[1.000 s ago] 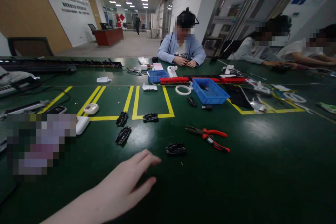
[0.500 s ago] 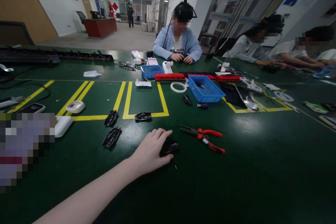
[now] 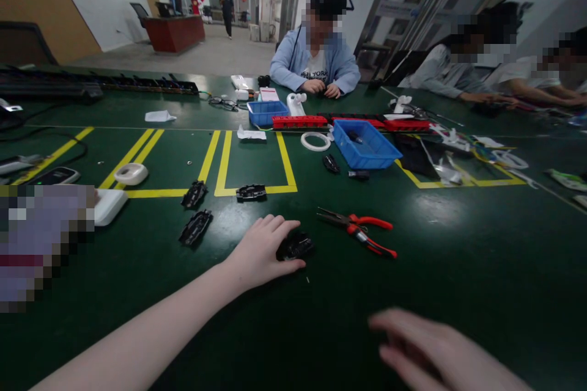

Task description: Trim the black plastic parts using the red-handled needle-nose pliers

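My left hand (image 3: 266, 248) reaches over the green table, its thumb and fingers around a black plastic part (image 3: 298, 246). Right of that part lie long-nose pliers (image 3: 355, 229) with red handles, jaws pointing left. My right hand (image 3: 413, 342) is at the lower right, blurred, thumb and fingers apart with nothing between them. Further left are two more black plastic parts, one nearer (image 3: 195, 228) and one behind it (image 3: 194, 194). Another black part (image 3: 251, 192) lies on the yellow tape line. A tiny pale sliver (image 3: 307, 280) rests below my left thumb.
A blue bin (image 3: 367, 149) stands beyond the pliers, with a black piece (image 3: 331, 163) and a white ring (image 3: 315, 141) near it. Red strips (image 3: 300, 122) lie behind. At left are a white box (image 3: 110, 206) and a pale oval object (image 3: 131, 173). A person (image 3: 316, 43) sits opposite.
My right hand has come into view from the lower right. My left hand stays at the black part, which now shows more of its detailed side. The whole view has shifted slightly.
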